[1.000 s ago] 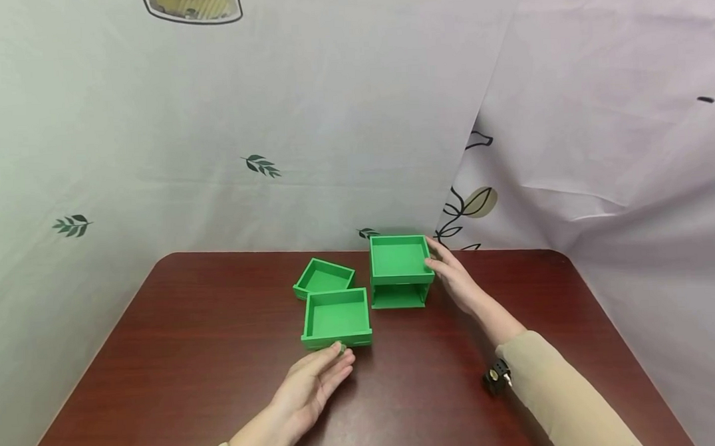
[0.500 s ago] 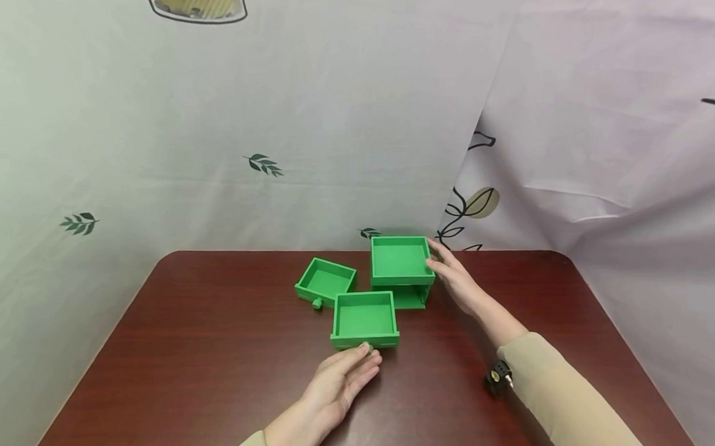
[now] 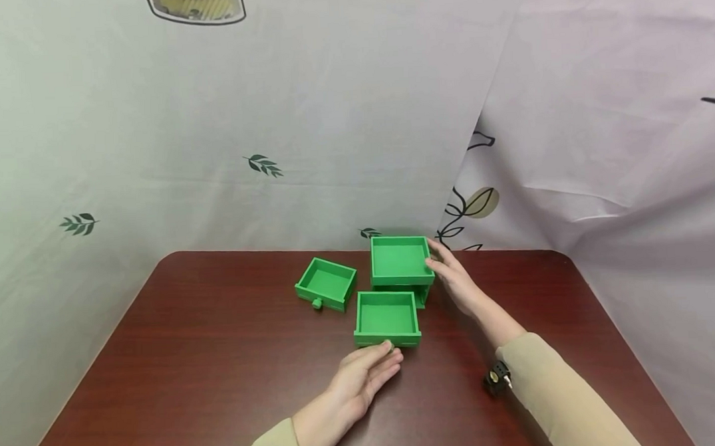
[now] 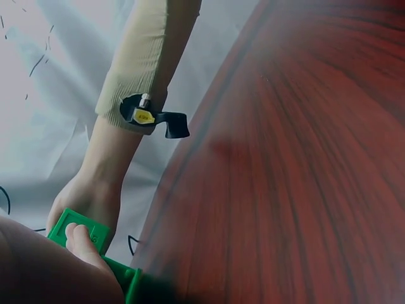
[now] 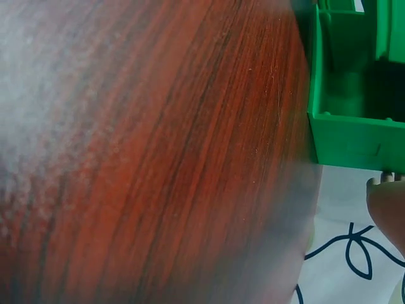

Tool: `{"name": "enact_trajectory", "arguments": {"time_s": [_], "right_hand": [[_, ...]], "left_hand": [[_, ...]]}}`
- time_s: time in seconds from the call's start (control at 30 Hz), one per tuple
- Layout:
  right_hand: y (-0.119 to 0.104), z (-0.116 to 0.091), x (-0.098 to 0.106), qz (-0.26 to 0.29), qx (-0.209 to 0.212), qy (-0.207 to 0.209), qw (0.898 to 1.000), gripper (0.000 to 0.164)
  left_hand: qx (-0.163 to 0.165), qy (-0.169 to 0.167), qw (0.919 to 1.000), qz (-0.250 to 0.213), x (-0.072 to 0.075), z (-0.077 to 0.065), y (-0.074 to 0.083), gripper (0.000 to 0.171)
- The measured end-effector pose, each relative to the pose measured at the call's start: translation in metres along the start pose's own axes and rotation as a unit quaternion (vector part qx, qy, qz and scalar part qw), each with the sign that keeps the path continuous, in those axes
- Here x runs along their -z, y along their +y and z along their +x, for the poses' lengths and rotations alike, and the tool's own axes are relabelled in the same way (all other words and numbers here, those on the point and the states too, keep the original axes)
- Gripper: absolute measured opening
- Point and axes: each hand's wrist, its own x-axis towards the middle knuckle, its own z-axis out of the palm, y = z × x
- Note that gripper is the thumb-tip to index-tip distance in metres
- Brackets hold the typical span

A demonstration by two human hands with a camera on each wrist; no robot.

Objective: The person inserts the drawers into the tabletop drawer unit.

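Note:
My left hand [image 3: 362, 380] pinches the knob on the front of a shallow green drawer [image 3: 387, 315], its thumb on top. That drawer stands before the lower opening of a small green drawer cabinet [image 3: 399, 258] and overlaps most of the opening in the head view. My right hand [image 3: 454, 278] grips the cabinet's right side, thumb at the rim of its tray-like top. In the right wrist view, fingertips of the right hand [image 5: 389, 196] show beside the cabinet's wall [image 5: 357, 142]. To the left lies a second green drawer [image 3: 327, 282], angled, with its round knob [image 3: 317, 304] facing forward.
A dark red-brown wooden table [image 3: 220, 362] bears everything. Behind it hangs a pale cloth [image 3: 329, 118] printed with leaves, close to the cabinet's back. A small black wrist camera [image 3: 497, 377] sits at the right sleeve [image 3: 556, 380].
My left hand has carried the drawer rightward, from partly over the second drawer to before the cabinet's opening. The second drawer's knob now shows. My right hand keeps its grip on the cabinet.

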Motion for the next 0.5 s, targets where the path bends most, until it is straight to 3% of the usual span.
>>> {"name": "enact_trajectory", "arguments": {"time_s": [0.5], "right_hand": [[0.001, 0.0, -0.003, 0.009, 0.019, 0.017, 1.0, 0.061]], "left_hand": [[-0.007, 0.003, 1.0, 0.0, -0.025, 0.02, -0.01, 0.021]]}}
